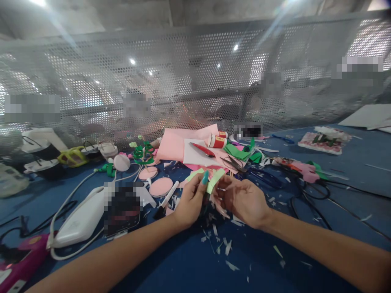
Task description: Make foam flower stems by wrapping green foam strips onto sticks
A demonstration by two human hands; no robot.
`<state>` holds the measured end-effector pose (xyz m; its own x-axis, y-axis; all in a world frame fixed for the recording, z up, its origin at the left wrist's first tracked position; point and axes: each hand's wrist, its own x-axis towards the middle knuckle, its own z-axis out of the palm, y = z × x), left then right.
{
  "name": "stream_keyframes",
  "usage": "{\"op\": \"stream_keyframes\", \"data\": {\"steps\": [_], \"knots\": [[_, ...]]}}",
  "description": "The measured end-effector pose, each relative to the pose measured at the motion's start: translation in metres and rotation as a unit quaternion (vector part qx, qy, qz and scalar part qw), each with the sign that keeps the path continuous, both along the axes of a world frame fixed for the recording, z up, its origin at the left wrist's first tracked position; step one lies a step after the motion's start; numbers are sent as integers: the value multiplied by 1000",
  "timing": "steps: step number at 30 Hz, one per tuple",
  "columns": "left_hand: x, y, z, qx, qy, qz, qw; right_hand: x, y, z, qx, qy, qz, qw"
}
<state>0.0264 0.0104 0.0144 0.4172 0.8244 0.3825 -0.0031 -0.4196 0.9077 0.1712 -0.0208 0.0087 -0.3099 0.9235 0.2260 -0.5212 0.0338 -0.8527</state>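
My left hand pinches a light green paper strip between thumb and fingers; the thumb has a long teal nail. The strip curves upward to the right, and another pale green piece shows behind the thumb. My right hand is beside the strip, palm partly turned up, its fingers loosely curved and apart. Its fingertips are close behind the strip; whether they touch it I cannot tell. Beyond the hands lie pink paper sheets, a white sheet, a red cutter and scissors.
Pink discs, a marker, a phone and a white power bank are on the left. Green paper plants stand behind. Cables lie right. Paper scraps litter the blue table; a perforated metal panel rises behind.
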Motion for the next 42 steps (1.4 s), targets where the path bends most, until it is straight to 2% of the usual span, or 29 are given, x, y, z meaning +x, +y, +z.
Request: {"op": "stream_keyframes", "data": {"steps": [4,9,12,15,21,24,31,36,39,42], "knots": [[1,-1,-1,-30,-25,-5,999,0,0,-1,6,-20,6,1000],[0,3,-4,-7,20,-15,1000,1,3,-1,19,-70,-77,994],[0,4,-2,24,52,-2,998,1,5,1,44,-92,-104,989],[0,2,1,79,74,2,994,1,7,1,31,-114,-129,985],[0,2,2,126,112,0,986,1,9,-4,0,-161,-69,985],[0,4,0,134,114,0,984,2,7,-3,16,-190,-77,979],[-2,5,-4,107,77,-7,991,8,10,-2,98,-263,-92,955],[-4,7,-12,33,-34,-7,999,12,10,0,117,-306,-136,935],[-6,6,-13,70,-67,-14,995,14,9,3,128,-311,-148,930],[-5,4,-8,73,-33,-34,996,16,10,4,149,-321,-168,920]]}}
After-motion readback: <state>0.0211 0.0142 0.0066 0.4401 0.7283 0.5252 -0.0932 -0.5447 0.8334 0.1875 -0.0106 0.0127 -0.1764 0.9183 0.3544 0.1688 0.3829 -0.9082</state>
